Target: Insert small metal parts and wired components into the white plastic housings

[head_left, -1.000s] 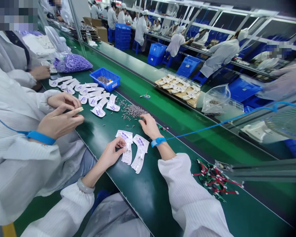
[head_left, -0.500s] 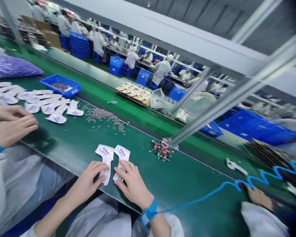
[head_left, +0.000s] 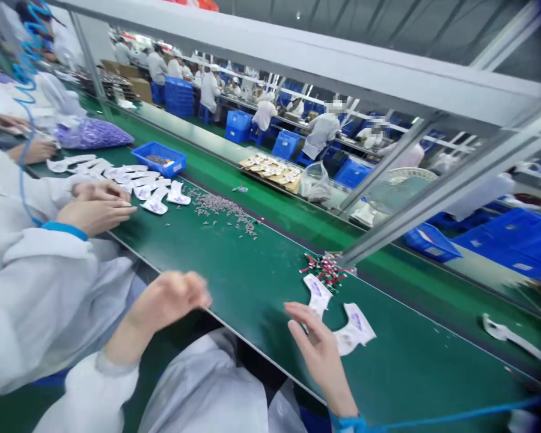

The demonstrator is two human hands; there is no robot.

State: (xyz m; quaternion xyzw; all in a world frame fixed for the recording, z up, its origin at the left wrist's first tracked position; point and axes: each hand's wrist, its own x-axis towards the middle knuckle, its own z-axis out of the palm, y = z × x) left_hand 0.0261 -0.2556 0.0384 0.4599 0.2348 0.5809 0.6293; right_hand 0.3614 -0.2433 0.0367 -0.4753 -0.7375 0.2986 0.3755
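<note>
Two white curved pieces with purple print lie on the green table in front of me: one [head_left: 318,293] near the pile of red and black bits [head_left: 327,269], the other [head_left: 355,329] farther right. My right hand [head_left: 315,346], with a blue band at the wrist, is over the near ends of these pieces, its thumb and fingers apart; whether it touches them is unclear. My left hand [head_left: 174,297] hovers above the table's front edge, blurred, fingers curled; whether anything is inside cannot be made out.
A co-worker's hands [head_left: 94,210] are at the left, beside a row of white pieces [head_left: 155,199]. Small grey parts [head_left: 220,207] are scattered behind them. A blue tray [head_left: 160,161] and purple bag [head_left: 92,133] stand farther back. A metal post [head_left: 388,222] slants up at right.
The view has shifted. My left hand has let go of its white piece and lifted away leftward. Both white pieces have moved right, with my right hand beside them. The hand at far right is gone from view.
</note>
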